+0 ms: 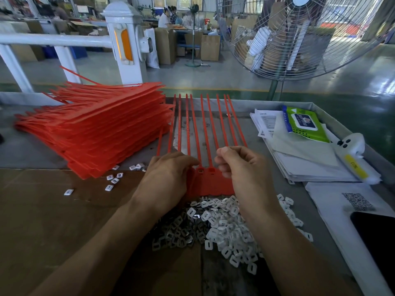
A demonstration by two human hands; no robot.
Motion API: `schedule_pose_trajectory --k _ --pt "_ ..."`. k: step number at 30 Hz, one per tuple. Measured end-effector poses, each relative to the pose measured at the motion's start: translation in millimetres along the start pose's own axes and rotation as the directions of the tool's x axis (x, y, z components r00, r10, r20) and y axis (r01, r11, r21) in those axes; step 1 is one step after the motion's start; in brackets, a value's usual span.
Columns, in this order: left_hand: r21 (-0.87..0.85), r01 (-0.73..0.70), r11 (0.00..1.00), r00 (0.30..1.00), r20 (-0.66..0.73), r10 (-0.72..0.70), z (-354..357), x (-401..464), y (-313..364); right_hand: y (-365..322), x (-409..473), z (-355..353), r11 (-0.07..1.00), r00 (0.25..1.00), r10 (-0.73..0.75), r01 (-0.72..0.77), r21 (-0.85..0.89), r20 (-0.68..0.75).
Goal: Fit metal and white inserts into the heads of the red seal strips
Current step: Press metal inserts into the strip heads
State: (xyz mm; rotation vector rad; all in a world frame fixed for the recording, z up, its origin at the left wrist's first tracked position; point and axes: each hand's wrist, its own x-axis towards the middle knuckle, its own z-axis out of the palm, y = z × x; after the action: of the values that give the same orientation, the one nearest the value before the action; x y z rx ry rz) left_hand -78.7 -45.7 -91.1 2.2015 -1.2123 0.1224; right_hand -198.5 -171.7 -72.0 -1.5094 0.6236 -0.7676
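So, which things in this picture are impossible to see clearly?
Head view only:
- Most heads of the red seal strips: covered by the left hand and right hand; whether inserts are fitted is unclear.
- Anything pinched in the right hand's curled fingers: hidden by the fingers.
- The dark metal inserts: partly behind the left forearm.
- Text on the papers: too small.
- The black phone: cut by the right edge.

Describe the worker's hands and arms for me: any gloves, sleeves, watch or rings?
Both arms are bare as far up as the frame shows, with no sleeve in view. The left hand and right hand wear no gloves. No watch, band or ring shows on either wrist or on the fingers that are visible.
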Motion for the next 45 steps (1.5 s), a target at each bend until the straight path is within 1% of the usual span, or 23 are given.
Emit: schedule_pose_trajectory --k 4,6,8,11,14,17,18,20,21,22,29,31,34,37,40,43,45 --pt "-0.065 0.007 0.998 0.998 -0.059 -0.011 -1.5 -0.1 1.5 0.8 0.1 -1.5 0.998 0.999 0.006 -0.003 -0.069 0.043" --pt "-0.082 0.012 0.997 0.996 -0.091 -0.02 -2.7 -1.5 2.3 1.3 -0.3 -3.1 0.985 0.994 -0.001 0.021 -0.171 0.113" --pt "-0.095 0.022 0.995 0.991 -0.129 -0.034 -4.0 -3.4 2.1 1.2 -2.5 -3.8 0.949 0.974 -0.014 0.083 -0.304 0.225" --pt "-0.161 0.069 0.985 0.982 -0.165 -0.096 -7.5 -4.7 -2.5 0.8 -7.5 -2.5 0.865 0.921 -0.015 0.207 -0.457 0.39" --pt "-0.238 0.126 0.963 0.968 -0.184 -0.172 -9.2 -5.7 -8.0 -1.2 -11.7 -1.4 0.768 0.875 0.026 0.292 -0.569 0.483" --pt "-0.343 0.175 0.923 0.95 -0.189 -0.25 -9.5 -6.0 -10.6 -2.8 -15.2 2.0 0.701 0.829 0.058 0.363 -0.614 0.557" --pt "-0.357 0.182 0.916 0.947 -0.188 -0.261 -9.7 -6.0 -11.0 -2.7 -17.0 4.0 0.668 0.807 0.059 0.406 -0.623 0.588" --pt "-0.364 0.189 0.912 0.946 -0.181 -0.269 -9.9 -6.6 -11.3 -1.9 -20.5 8.2 0.57 0.764 0.064 0.5 -0.652 0.643" --pt "-0.363 0.189 0.912 0.948 -0.175 -0.266 -10.1 -7.0 -11.1 -1.9 -21.7 10.0 0.533 0.752 0.067 0.529 -0.66 0.656" --pt "-0.361 0.185 0.914 0.951 -0.169 -0.259 -10.3 -7.5 -10.6 -2.0 -22.5 11.1 0.52 0.747 0.063 0.541 -0.661 0.661" --pt "-0.36 0.182 0.915 0.962 -0.129 -0.242 -10.1 -8.5 -6.1 0.0 -23.8 10.0 0.607 0.759 -0.011 0.522 -0.599 0.651" --pt "-0.36 0.188 0.914 0.961 -0.126 -0.248 -10.7 -9.7 -5.6 -0.7 -23.9 9.4 0.65 0.767 -0.018 0.497 -0.576 0.641" --pt "-0.366 0.181 0.913 0.961 -0.131 -0.243 -11.2 -10.0 -4.8 -0.7 -23.0 8.2 0.76 0.807 -0.008 0.388 -0.521 0.591" --pt "-0.381 0.166 0.91 0.964 -0.131 -0.23 -11.2 -9.8 -4.6 0.0 -21.6 8.1 0.832 0.851 -0.019 0.305 -0.463 0.526" --pt "-0.404 0.116 0.907 0.972 -0.141 -0.187 -9.8 -9.9 -2.7 1.1 -15.5 6.3 0.909 0.914 -0.004 0.172 -0.379 0.406" --pt "-0.422 0.049 0.905 0.983 -0.141 -0.119 -8.1 -9.6 1.3 4.3 -7.9 3.4 0.971 0.946 0.072 0.005 -0.238 0.316" --pt "-0.421 0.003 0.907 0.989 -0.131 -0.064 -7.9 -9.4 3.2 6.9 -4.1 3.0 0.984 0.955 0.124 -0.082 -0.16 0.27"
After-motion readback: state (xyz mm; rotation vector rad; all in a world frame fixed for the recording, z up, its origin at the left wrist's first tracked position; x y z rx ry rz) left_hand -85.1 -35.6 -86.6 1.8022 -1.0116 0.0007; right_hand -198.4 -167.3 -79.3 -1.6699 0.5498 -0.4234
